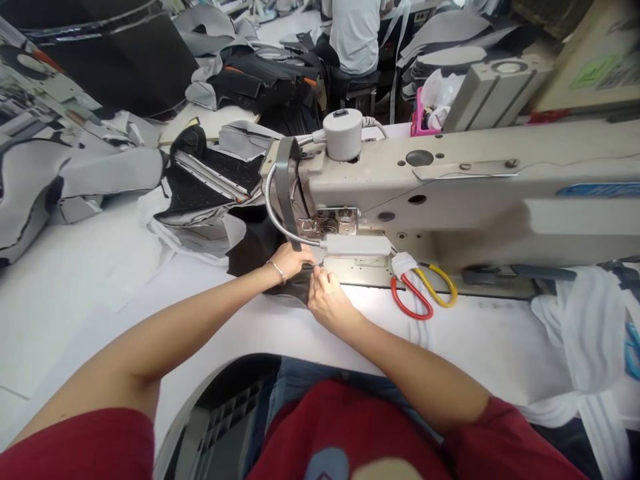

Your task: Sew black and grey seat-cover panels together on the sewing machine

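Note:
A sewing machine (370,200) stands across the white table, with a lamp (357,245) on a bendable metal neck near its needle end. Below that end, a dark fabric piece (250,248) lies on the table. My left hand (291,261), a bracelet at the wrist, is closed on the fabric close to the needle area. Just to the right, my right hand (327,300) has its fingers pinched together at the fabric's edge. The two hands nearly touch, and what lies between the fingertips is mostly hidden.
Scissors (425,293) with red and yellow handles lie right of my hands. White elastic strips (590,333) hang at the far right. Stacked grey and black fabric pieces (210,173) sit left of the machine. A person (355,33) sits at the back.

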Demonstrator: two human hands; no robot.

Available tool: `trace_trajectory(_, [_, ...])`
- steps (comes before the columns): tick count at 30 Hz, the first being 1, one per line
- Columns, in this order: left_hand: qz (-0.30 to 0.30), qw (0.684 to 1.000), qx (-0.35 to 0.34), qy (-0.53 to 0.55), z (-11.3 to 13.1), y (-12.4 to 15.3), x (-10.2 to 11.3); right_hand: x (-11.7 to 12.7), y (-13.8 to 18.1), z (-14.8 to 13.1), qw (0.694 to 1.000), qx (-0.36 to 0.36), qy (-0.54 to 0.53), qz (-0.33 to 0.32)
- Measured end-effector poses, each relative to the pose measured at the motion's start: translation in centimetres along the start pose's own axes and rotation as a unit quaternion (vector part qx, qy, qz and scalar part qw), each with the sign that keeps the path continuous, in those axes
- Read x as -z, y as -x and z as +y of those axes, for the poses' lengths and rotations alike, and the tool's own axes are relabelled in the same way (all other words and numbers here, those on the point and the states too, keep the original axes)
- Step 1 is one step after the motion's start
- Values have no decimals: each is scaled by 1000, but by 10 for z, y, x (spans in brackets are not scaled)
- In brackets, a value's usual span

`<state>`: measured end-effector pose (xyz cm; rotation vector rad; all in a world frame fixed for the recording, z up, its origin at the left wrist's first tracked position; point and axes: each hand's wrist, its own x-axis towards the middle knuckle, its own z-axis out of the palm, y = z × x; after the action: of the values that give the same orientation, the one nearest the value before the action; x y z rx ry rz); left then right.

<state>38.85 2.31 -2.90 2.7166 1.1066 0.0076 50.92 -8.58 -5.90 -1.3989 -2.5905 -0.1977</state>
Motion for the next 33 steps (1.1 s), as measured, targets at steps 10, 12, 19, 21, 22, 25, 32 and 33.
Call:
trace_trajectory(10, [-26,996,4,-83,9,-7,-2,-4,-8,18,1000,-12,-4,1])
trace_trajectory(12, [-24,995,7,-94,11,-9,-3,-6,-8,21,1000,-4,-12,5])
trace_trajectory(19, [5,994,52,-101,21,-6,-1,-7,-5,20,999,-9,-34,12])
trace_trajectory(21, [6,993,54,-108,24,-6,0,-7,-5,20,999,-17,-41,10])
trace_trajectory(22, [6,992,55,-113,25,-7,-1,-8,-5,20,999,-19,-44,11])
trace_trajectory(25, [0,990,49,-134,25,-11,-3,-9,-7,23,998,-31,-55,15])
trace_trajectory(32, [-31,988,20,-149,21,-13,-8,-10,-9,27,997,-52,-52,19])
trace_trajectory(33, [-25,988,26,-153,21,-12,-8,-10,-8,26,997,-53,-48,23])
